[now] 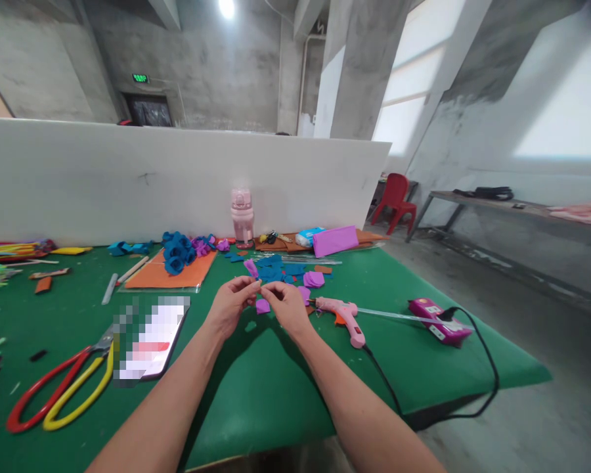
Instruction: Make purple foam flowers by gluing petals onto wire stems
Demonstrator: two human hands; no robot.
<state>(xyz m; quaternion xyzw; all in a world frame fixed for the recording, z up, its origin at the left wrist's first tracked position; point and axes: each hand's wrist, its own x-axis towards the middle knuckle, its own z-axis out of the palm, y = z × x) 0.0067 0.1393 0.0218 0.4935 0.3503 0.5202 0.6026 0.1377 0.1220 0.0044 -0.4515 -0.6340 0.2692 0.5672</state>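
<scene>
My left hand (pixel 233 303) and my right hand (pixel 286 305) meet above the green table, thumbs and forefingers pinched close together. A small purple paper piece (pixel 251 267) sticks up at the fingers of my left hand and seems held there. Whatever is between the fingertips of my right hand is too small to make out. Around my hands lie blue paper pieces (pixel 270 268), a purple paper petal (pixel 314 280) and a purple square (pixel 262 306). A pink glue gun (pixel 342 315) rests just right of my right hand, a clear glue stick (pixel 389 315) in its back.
Red-and-yellow-handled scissors (pixel 73 387) and a phone (pixel 155 341) lie at left. Rolled blue paper flowers (pixel 175 253) rest on an orange sheet (pixel 165 279). A pink bottle (pixel 242 220) stands by the white partition (pixel 177 177). A black cord runs to a magenta power strip (pixel 438 320).
</scene>
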